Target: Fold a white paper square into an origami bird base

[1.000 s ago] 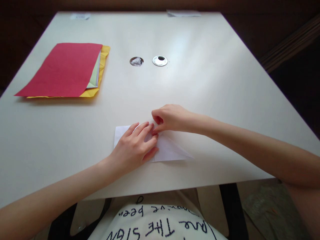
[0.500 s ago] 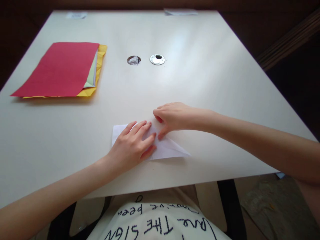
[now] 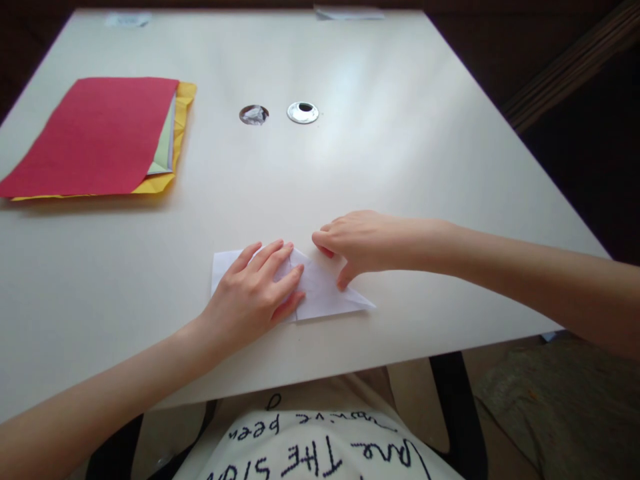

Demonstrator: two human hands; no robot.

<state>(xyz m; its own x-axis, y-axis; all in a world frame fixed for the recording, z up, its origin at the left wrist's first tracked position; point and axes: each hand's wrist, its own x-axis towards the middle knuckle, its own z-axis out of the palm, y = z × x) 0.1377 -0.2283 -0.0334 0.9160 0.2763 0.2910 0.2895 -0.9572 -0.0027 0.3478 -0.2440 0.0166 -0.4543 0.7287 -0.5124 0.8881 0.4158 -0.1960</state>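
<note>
A folded sheet of white paper [image 3: 323, 293] lies near the front edge of the table, its right end narrowing to a sharp point. My left hand [image 3: 257, 280] rests flat across the paper's left half with the fingers spread, covering part of it. At the slanted upper right edge of the paper is my right hand [image 3: 350, 243]. Its thumb touches the paper close to that edge, while the other fingers are curled, with a gap between them and the thumb. Nothing is visible in the right hand's grasp.
On the left of the white table [image 3: 400, 167] lies a stack of coloured paper, red sheet [image 3: 95, 137] on top, yellow [image 3: 185, 110] beneath. Two round holes, one with a metal ring [image 3: 303, 115], are set in the tabletop. White paper [image 3: 350, 13] lies at the far edge.
My right thumb has slid right and toward me along the paper's slanted edge. The left hand keeps its place on the paper. The whole view has shifted slightly.
</note>
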